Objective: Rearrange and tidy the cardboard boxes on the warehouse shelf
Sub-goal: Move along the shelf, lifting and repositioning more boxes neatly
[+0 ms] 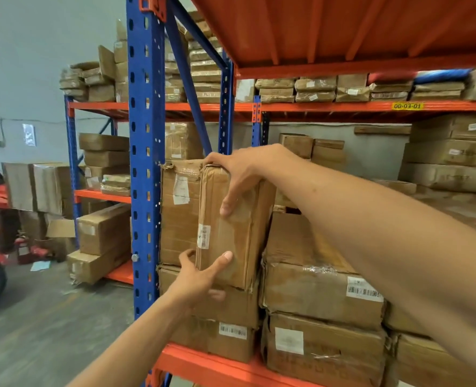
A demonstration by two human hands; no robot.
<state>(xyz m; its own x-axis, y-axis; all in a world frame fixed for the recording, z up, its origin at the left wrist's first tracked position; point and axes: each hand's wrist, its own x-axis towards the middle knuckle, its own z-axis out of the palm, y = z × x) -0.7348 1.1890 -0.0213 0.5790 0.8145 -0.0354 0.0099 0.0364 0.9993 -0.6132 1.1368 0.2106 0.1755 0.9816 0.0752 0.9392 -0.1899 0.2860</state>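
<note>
I grip an upright box (pixel 225 227) at the shelf's (pixel 203 361) left end, beside the blue post (pixel 144 163). My right hand (pixel 239 174) clamps its top corner, thumb down the front. My left hand (pixel 200 272) cups its bottom edge, fingers spread. It stands on a stack (pixel 220 322), against another upright box (pixel 178 213).

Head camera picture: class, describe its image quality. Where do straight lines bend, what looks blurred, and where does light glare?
Head view: wide-angle distortion bows the blue upright and stretches the right forearm at the frame edge; the upright box held by the left hand and right hand is fairly sharp, while far stacked boxes look soft; tape on the barcode-labelled box shows mild glare; lighting is even, shadows faint.
</note>
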